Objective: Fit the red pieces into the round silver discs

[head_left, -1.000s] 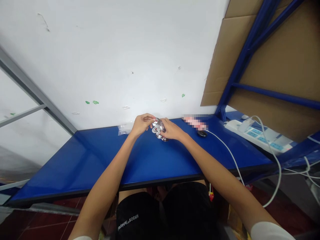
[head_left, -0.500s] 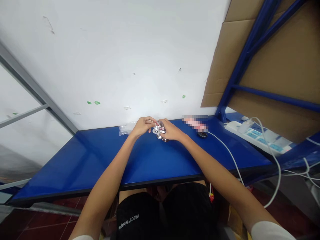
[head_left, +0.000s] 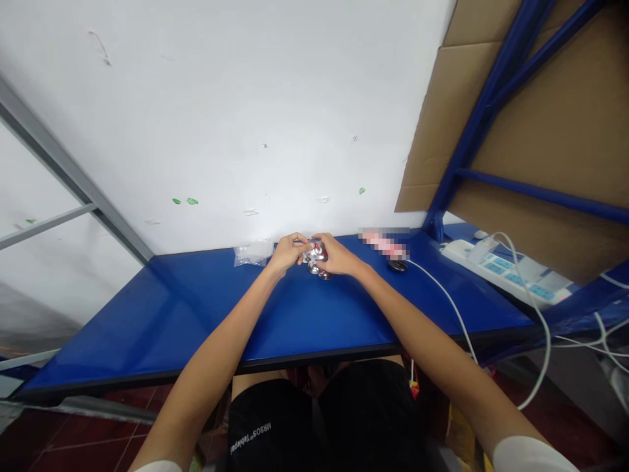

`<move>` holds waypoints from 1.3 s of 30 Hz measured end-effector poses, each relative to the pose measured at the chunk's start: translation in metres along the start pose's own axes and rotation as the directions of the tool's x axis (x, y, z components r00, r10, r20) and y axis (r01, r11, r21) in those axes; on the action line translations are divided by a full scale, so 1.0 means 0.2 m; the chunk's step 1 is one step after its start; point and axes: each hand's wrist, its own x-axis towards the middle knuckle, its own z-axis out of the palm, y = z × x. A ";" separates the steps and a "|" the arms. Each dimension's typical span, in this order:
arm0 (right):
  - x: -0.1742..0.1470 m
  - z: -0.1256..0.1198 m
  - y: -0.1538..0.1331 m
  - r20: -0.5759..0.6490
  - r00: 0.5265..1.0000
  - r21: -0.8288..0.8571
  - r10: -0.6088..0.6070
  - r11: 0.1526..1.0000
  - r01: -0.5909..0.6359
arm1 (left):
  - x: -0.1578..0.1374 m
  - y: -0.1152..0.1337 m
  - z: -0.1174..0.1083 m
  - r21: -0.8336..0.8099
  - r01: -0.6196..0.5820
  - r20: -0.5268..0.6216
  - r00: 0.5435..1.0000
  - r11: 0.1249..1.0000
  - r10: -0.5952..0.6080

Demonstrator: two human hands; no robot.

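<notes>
A shiny silver object with several rounded, disc-like parts is between my hands, over the back middle of the blue table. My right hand curls round its right side, the thumb toward me. My left hand is closed in a pinch at its upper left, the fingertips touching or almost touching it. A little red shows near those fingertips. What the left fingers pinch is too small to make out. Left of my left hand lies a crumpled clear plastic bag.
Toward the right lie a blurred-out pink thing and a black round object. A white power strip with a white cable sits farther right. Behind the table rises a white wall; a blue frame holds cardboard.
My left hand has moved slightly right, its fingertips coming over the silver object. More of the plastic bag shows. The right hand stays nearly still.
</notes>
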 end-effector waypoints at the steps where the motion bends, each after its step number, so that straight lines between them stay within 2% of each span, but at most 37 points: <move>1: 0.00 0.00 0.00 0.000 1.000 -0.001 0.004 1.000 -0.004 | 0.00 0.00 0.00 -0.001 -0.010 -0.003 1.000 1.000 0.010; 6: 0.00 0.00 0.01 -0.003 1.000 0.003 0.005 1.000 -0.005 | 0.01 -0.02 0.03 0.135 -0.110 -0.029 0.993 0.985 0.115; 10: 0.00 0.00 0.01 -0.028 1.000 0.025 -0.012 1.000 0.013 | 0.00 -0.03 0.06 0.095 -0.108 -0.010 0.994 0.990 0.110; 14: 0.00 0.00 0.00 -0.018 1.000 0.028 -0.011 1.000 0.011 | -0.01 -0.04 0.09 0.188 -0.164 -0.014 0.985 0.968 0.170; 16: 0.00 0.01 -0.01 -0.007 1.000 0.032 -0.021 0.999 0.022 | -0.01 -0.04 0.09 0.185 -0.191 -0.019 0.980 0.964 0.198; 21: 0.01 0.00 0.01 -0.052 0.999 0.057 0.006 0.998 -0.003 | -0.01 0.04 0.04 0.207 -0.269 -0.136 0.944 0.940 0.300; 24: 0.01 0.00 0.02 -0.055 0.998 0.070 0.015 0.997 -0.011 | -0.03 0.09 -0.01 0.303 -0.297 -0.121 0.931 0.906 0.345; 28: 0.00 0.01 0.02 -0.056 0.998 0.084 0.007 0.996 -0.002 | -0.03 0.07 -0.02 0.288 -0.277 -0.042 0.953 0.916 0.302; 34: 0.01 0.02 0.00 -0.041 0.999 0.075 -0.029 0.997 0.032 | -0.01 0.02 0.03 0.304 -0.117 -0.130 0.978 0.946 0.162; 37: 0.01 0.02 0.00 -0.066 0.997 0.070 -0.046 0.996 0.050 | -0.02 0.04 0.02 0.334 -0.156 -0.208 0.950 0.930 0.234; 39: 0.01 0.01 0.00 -0.092 0.994 0.076 -0.051 0.995 0.058 | -0.02 0.05 0.01 0.359 -0.189 -0.198 0.942 0.914 0.273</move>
